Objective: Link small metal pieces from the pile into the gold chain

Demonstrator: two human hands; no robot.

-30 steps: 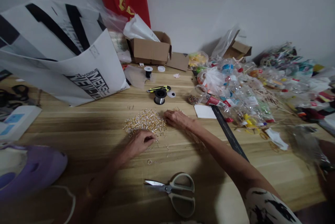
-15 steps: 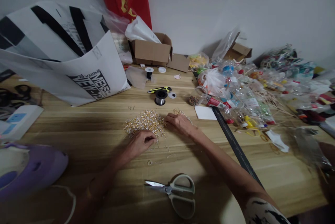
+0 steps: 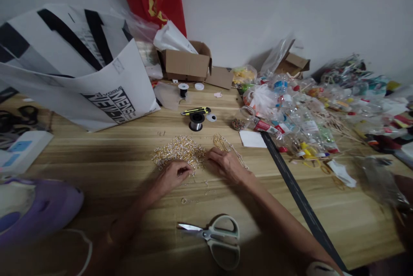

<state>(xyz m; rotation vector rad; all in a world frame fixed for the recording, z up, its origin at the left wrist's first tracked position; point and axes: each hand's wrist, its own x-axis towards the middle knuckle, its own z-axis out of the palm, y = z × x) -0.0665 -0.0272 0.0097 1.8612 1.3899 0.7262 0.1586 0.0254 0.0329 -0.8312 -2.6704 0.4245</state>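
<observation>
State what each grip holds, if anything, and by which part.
Cannot be told for either: the left grip is at the near edge of the pile, the right grip beside its right edge; anything pinched is too small to see.

Scissors (image 3: 205,234) lie before piled pieces (image 3: 178,150), spool (image 3: 196,124) behind.
</observation>
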